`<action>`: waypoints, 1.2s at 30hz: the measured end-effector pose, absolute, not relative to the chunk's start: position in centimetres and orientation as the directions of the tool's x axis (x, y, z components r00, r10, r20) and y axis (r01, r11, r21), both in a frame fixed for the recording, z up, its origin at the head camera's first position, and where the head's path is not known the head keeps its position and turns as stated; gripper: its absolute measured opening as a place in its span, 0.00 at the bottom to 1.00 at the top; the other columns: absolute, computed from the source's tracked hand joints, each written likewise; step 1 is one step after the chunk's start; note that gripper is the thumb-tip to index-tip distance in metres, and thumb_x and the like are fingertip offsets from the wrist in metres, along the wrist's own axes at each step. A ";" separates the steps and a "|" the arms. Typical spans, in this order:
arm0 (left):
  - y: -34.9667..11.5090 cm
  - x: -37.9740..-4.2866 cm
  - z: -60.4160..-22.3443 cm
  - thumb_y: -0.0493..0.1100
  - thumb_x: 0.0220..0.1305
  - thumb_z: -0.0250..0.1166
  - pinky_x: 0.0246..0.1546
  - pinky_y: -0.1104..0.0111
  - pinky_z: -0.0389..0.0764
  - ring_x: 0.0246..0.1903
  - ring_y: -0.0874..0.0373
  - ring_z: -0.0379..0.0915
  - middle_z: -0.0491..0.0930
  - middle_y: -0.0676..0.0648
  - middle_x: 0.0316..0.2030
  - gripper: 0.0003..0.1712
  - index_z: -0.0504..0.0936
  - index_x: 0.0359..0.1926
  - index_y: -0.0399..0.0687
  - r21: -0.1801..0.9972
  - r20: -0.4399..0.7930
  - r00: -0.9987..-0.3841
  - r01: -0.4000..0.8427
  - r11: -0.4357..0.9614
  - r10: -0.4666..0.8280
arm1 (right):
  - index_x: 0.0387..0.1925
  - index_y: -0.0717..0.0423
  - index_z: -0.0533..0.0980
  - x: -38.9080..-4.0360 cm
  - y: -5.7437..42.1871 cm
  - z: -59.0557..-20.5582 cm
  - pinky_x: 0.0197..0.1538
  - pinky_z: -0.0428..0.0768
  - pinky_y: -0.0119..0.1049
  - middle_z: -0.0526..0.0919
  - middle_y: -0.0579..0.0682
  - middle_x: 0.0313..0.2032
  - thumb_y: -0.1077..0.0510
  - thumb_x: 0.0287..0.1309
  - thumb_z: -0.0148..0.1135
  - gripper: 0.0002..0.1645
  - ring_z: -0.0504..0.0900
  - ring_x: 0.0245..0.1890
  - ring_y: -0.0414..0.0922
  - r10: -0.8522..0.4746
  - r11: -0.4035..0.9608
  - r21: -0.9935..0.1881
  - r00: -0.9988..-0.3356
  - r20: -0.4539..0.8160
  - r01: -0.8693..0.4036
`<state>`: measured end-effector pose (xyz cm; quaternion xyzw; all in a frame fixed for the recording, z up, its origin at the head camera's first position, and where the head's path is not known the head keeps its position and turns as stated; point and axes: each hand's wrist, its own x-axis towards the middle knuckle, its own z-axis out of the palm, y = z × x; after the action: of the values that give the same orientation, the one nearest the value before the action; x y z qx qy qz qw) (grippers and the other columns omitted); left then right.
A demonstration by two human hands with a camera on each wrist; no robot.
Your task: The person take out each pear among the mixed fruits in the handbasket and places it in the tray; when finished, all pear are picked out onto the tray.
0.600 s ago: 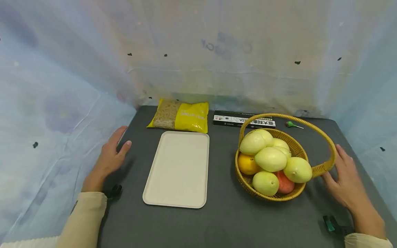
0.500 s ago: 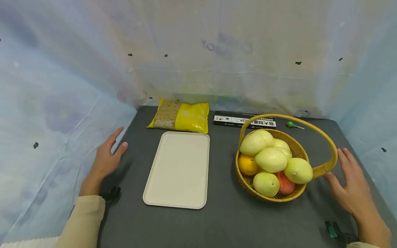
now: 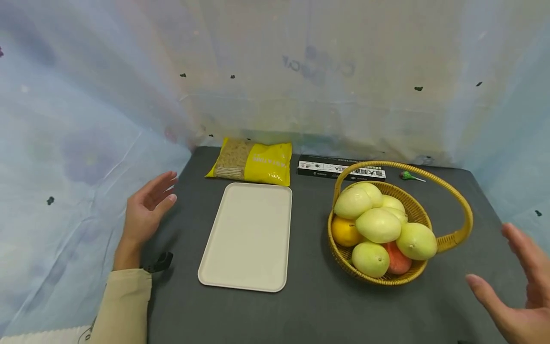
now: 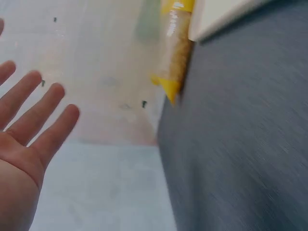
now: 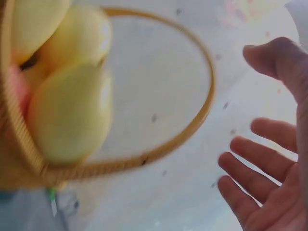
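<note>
Fruit basket [image 3: 414, 205] sits right of the white tray [image 3: 247, 239] on the gray table [image 3: 313, 306]. Your right hand [image 3: 534, 319] is spread, near right, apart from it; your left hand [image 3: 142, 215] is spread, left of the tray.

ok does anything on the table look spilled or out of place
Nothing looks spilled or damaged. The rightmost pale green fruit looks slightly odd: it appears to overhang the basket's rim, less nestled than the rest.

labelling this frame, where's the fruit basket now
In the head view, the basket stands on the table, right of centre, between the pale tray and the right hand, in front of the black box.
</note>
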<state>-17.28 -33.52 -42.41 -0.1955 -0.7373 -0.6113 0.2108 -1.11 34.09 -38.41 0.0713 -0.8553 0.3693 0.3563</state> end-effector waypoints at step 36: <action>-26.8 -26.0 -44.6 0.43 0.81 0.63 0.78 0.27 0.57 0.84 0.25 0.45 0.51 0.35 0.87 0.42 0.59 0.88 0.53 0.529 -0.259 -0.900 0.171 0.831 0.350 | 0.70 0.58 0.80 -10.3 25.9 -35.5 0.56 0.83 0.65 0.86 0.61 0.65 0.55 0.55 0.86 0.42 0.87 0.58 0.64 -0.316 0.862 -0.354 -0.931 0.184 -0.363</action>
<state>-26.02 -26.76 -44.65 -0.1386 -0.9407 -0.2553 -0.1754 -10.25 25.88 -35.55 0.1765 -0.9629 0.1949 0.0601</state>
